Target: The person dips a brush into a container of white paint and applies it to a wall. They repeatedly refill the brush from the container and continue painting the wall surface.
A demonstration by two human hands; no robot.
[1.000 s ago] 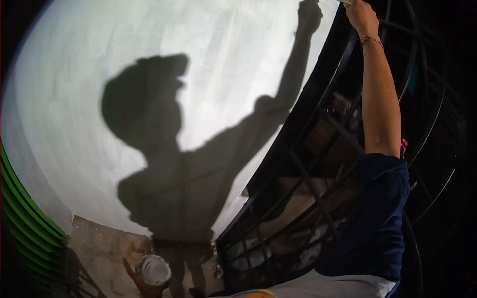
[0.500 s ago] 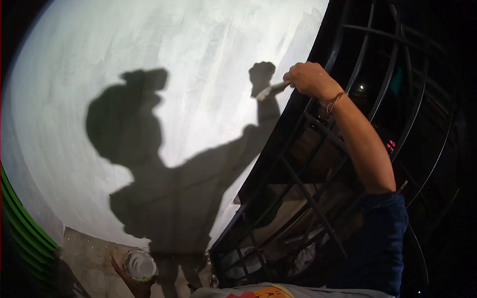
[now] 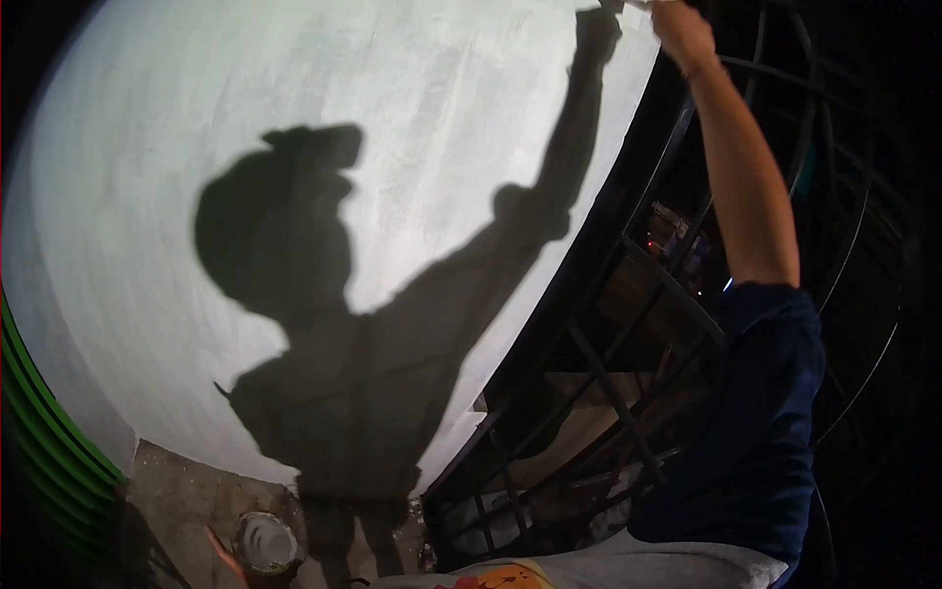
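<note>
Paintwork on the white wall [image 3: 294,79] carries on at a new height: half a second ago the right hand [image 3: 682,29] was lowered to about the middle of the wall's right edge, with the brush bristles pressed against the white surface. Now the arm is stretched up again and that hand sits at the very top of the view, much as it did a second ago. It is clenched around the brush [image 3: 628,5], of which only a sliver shows at the top edge, touching or just beside the wall's upper right edge; whether the bristles meet the surface cannot be told. The shadow [image 3: 343,324] on the wall has followed, its arm now raised to the top.

The left hand [image 3: 235,564] is low at the bottom edge, near the foot of the wall, grasping a round paint can [image 3: 265,542] from beneath; it has drifted slightly lower and left since the earlier frame.

Counted: one brush, one paint can, one wall, one shadow, two hands. One dark metal grille [image 3: 628,393] of crossed bars stands just beside the wall's right edge, behind the raised arm in its blue sleeve [image 3: 765,422]. Green stripes [image 3: 39,422] curve along the wall's lower left edge.
</note>
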